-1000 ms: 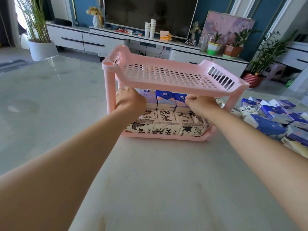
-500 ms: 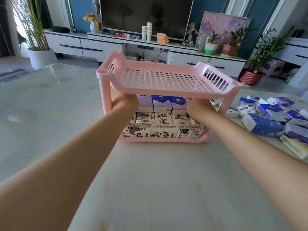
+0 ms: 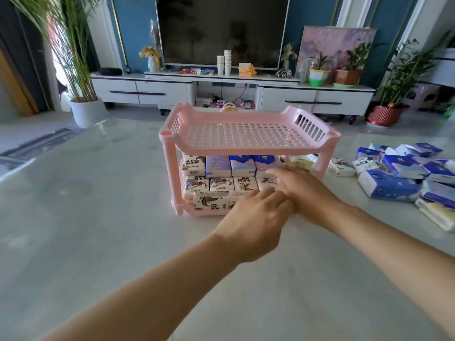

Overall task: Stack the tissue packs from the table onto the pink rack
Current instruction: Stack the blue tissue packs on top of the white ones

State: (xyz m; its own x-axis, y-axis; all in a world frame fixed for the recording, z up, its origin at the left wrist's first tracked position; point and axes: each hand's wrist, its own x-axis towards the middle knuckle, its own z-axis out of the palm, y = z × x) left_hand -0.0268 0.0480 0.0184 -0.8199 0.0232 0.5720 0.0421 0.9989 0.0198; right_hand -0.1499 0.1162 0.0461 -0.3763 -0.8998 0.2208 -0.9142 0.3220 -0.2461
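The tissue packs (image 3: 219, 166) fill the bottom shelf of the pink rack (image 3: 246, 150). The left grip (image 3: 251, 217) and right grip (image 3: 305, 190) are just in front of them, fingers loose, holding nothing. Some loose packs (image 3: 389, 185) lie on the tabletop (image 3: 98, 217) to the right.

head view, forward-down, near table (image 3: 98, 217)

Stacked packs (image 3: 219, 183) fill the rack's (image 3: 248, 146) lower shelf; loose packs (image 3: 403, 173) lie right.

One pink rack (image 3: 246, 150), two hands (image 3: 253, 222) (image 3: 306, 193)
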